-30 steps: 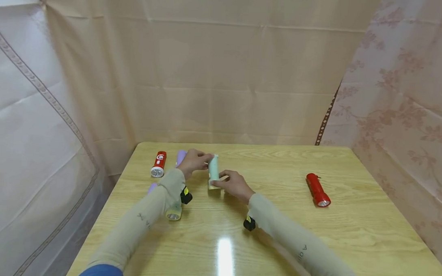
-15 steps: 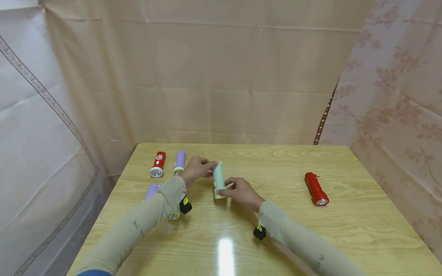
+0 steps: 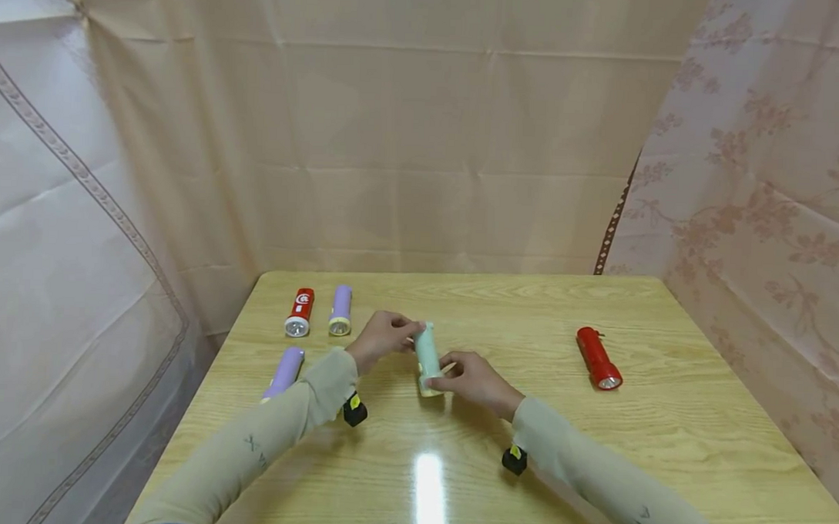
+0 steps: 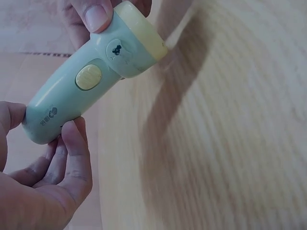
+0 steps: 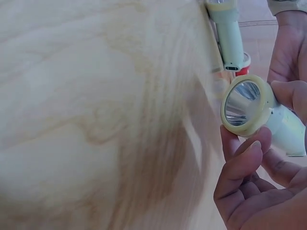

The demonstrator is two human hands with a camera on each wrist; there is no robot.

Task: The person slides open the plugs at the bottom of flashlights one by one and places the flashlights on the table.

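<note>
Both hands hold a mint-green flashlight (image 3: 426, 353) with a pale yellow head, tilted low over the middle of the table. My left hand (image 3: 383, 341) pinches its tail end between thumb and fingers. At the head end, my right hand (image 3: 481, 382) grips it by thumb and fingers near the yellow rim. In the left wrist view, a yellow switch button (image 4: 88, 77) shows on the flashlight's body. The right wrist view looks into its silver reflector (image 5: 242, 103), the lens side facing down toward the table.
On the wooden table (image 3: 529, 312), a red flashlight with a white head (image 3: 299, 312) and two purple flashlights (image 3: 341, 309) lie at left. Another red flashlight (image 3: 599, 358) lies right. A second mint-green flashlight (image 5: 228, 36) appears in the right wrist view, mostly hidden by the left forearm in the head view.
Both hands have carried the mint-green flashlight nearer and slightly right. The purple flashlights at left have come out from behind the left hand and arm.
</note>
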